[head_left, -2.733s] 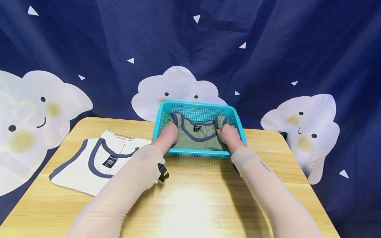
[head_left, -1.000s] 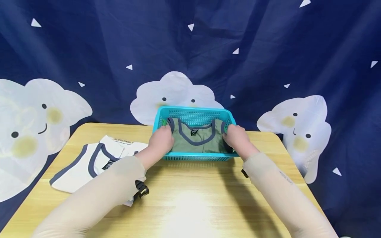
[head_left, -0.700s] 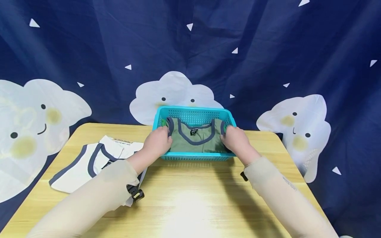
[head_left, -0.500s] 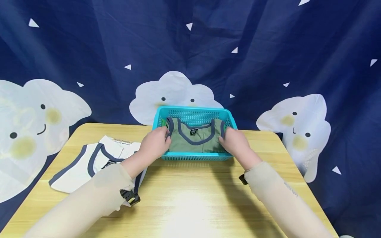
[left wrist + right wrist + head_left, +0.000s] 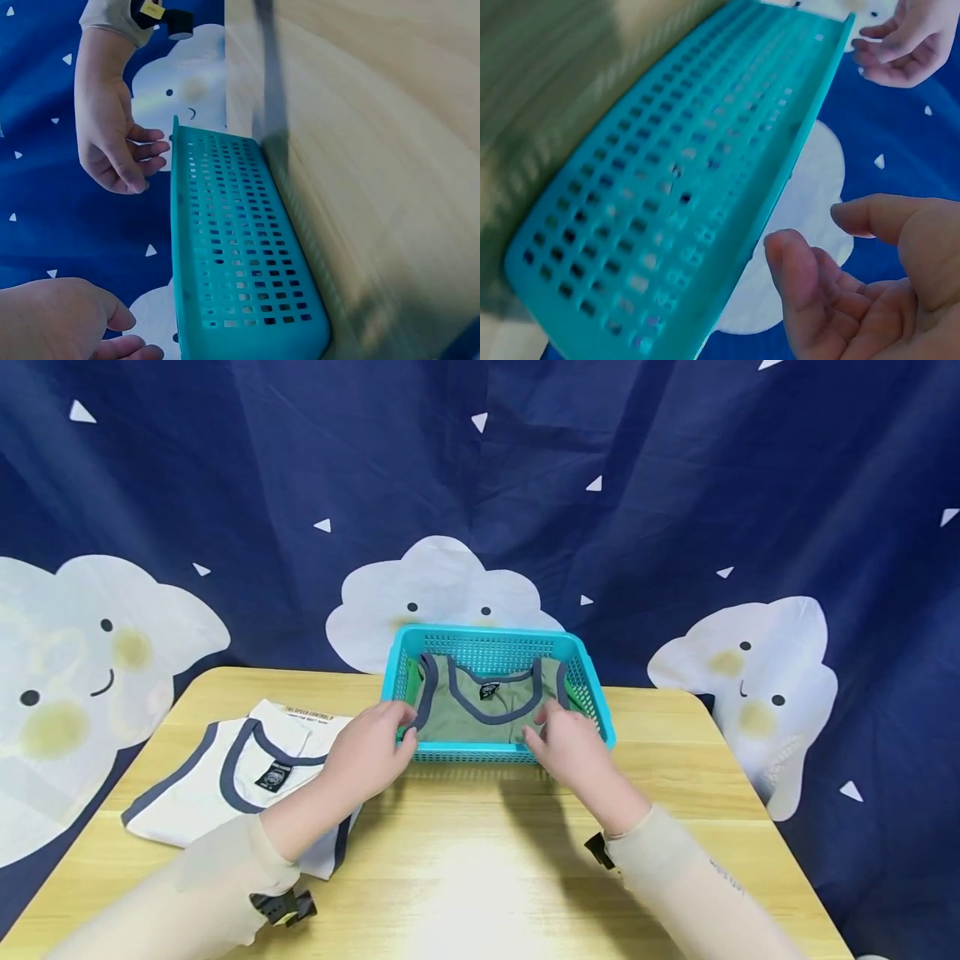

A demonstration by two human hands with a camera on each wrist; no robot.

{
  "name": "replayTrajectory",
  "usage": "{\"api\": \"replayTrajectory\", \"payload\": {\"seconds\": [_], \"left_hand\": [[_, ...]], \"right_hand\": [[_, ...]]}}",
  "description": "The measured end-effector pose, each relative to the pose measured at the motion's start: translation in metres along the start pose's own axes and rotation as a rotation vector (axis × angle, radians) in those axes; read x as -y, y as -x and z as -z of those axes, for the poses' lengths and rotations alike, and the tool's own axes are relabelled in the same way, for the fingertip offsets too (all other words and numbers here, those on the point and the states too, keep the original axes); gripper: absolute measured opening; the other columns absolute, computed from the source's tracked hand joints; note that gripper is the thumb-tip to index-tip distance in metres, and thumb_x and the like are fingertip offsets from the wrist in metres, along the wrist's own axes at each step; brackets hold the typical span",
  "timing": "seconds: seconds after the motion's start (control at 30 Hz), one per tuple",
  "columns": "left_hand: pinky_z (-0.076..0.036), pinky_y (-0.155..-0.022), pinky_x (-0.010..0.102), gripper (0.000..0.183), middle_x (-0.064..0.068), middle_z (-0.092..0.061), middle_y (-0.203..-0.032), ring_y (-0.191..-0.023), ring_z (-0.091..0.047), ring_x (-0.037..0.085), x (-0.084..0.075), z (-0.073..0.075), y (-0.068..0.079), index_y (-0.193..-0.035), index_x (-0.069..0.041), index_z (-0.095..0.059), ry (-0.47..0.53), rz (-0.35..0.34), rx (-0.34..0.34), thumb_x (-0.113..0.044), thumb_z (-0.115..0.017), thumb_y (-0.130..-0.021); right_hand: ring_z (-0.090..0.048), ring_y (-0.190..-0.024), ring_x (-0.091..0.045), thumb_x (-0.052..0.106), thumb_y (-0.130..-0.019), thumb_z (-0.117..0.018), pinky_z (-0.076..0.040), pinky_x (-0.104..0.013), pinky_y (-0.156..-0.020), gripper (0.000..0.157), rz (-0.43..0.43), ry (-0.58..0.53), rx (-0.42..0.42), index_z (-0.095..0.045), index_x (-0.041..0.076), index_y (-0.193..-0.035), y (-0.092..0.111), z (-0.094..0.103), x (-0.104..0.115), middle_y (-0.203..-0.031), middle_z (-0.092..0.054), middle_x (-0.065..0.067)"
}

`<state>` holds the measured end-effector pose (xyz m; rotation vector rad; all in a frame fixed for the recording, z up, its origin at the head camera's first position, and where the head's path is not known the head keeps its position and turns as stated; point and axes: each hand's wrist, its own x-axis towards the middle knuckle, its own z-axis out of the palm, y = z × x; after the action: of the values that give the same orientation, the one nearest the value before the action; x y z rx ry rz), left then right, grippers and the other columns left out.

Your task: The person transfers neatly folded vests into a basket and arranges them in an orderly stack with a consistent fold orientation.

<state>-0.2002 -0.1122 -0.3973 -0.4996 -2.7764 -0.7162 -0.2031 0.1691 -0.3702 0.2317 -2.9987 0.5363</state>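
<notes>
A folded green sleeveless shirt (image 5: pixel 480 714) with dark blue trim and a black neck label lies inside the turquoise basket (image 5: pixel 487 752). Over the basket's front left corner is my left hand (image 5: pixel 367 750), fingers loosely bent and holding nothing. My right hand (image 5: pixel 573 747) is above the front rim on the right, thumb and fingers parted. Both wrist views show the hands near the top of the basket's perforated wall (image 5: pixel 240 240), with air between thumb and fingers (image 5: pixel 802 262). Brighter green cloth shows at the basket's sides, mostly hidden under the shirt.
A folded white sleeveless shirt (image 5: pixel 187 797) with dark blue trim lies on the wooden table (image 5: pixel 465 860) at the left, partly under my left forearm. A dark blue curtain (image 5: pixel 562 460) with cloud faces hangs behind the table.
Both hands have let go of the green shirt's sides and drawn back toward the basket's front rim. The shirt now lies flat in the basket; the right hand has moved inward.
</notes>
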Motion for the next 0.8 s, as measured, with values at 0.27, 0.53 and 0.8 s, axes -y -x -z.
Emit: {"api": "replayTrajectory", "payload": {"seconds": [0.27, 0.53, 0.8], "left_hand": [[-0.054, -0.078, 0.045, 0.023, 0.007, -0.067, -0.104, -0.091, -0.064, 0.024, 0.013, 0.008, 0.033, -0.110, -0.004, -0.067, 0.015, 0.011, -0.044, -0.019, -0.060, -0.095], [-0.053, -0.080, 0.049, 0.020, 0.011, -0.068, -0.105, -0.093, -0.066, 0.029, 0.028, 0.017, 0.059, -0.109, -0.004, -0.066, 0.001, 0.106, -0.040, -0.018, -0.062, -0.094], [-0.051, -0.084, 0.054, 0.025, 0.016, -0.066, -0.109, -0.099, -0.065, 0.035, 0.051, 0.023, 0.071, -0.113, -0.002, -0.064, -0.002, 0.175, -0.013, -0.018, -0.061, -0.094]], "right_hand": [[-0.053, -0.057, -0.011, 0.022, -0.093, -0.067, -0.047, -0.031, -0.057, 0.014, 0.125, -0.119, -0.081, -0.059, 0.011, -0.090, 0.021, -0.019, 0.021, -0.066, -0.057, 0.006], [-0.052, -0.060, -0.004, 0.019, -0.092, -0.066, -0.047, -0.023, -0.058, 0.009, 0.285, -0.208, -0.124, -0.059, 0.016, -0.087, 0.032, -0.046, 0.037, -0.068, -0.057, 0.011], [-0.055, -0.064, -0.003, 0.020, -0.095, -0.062, -0.048, -0.022, -0.061, 0.006, 0.334, -0.263, -0.053, -0.061, 0.017, -0.090, 0.036, -0.064, 0.056, -0.074, -0.062, 0.010]]}}
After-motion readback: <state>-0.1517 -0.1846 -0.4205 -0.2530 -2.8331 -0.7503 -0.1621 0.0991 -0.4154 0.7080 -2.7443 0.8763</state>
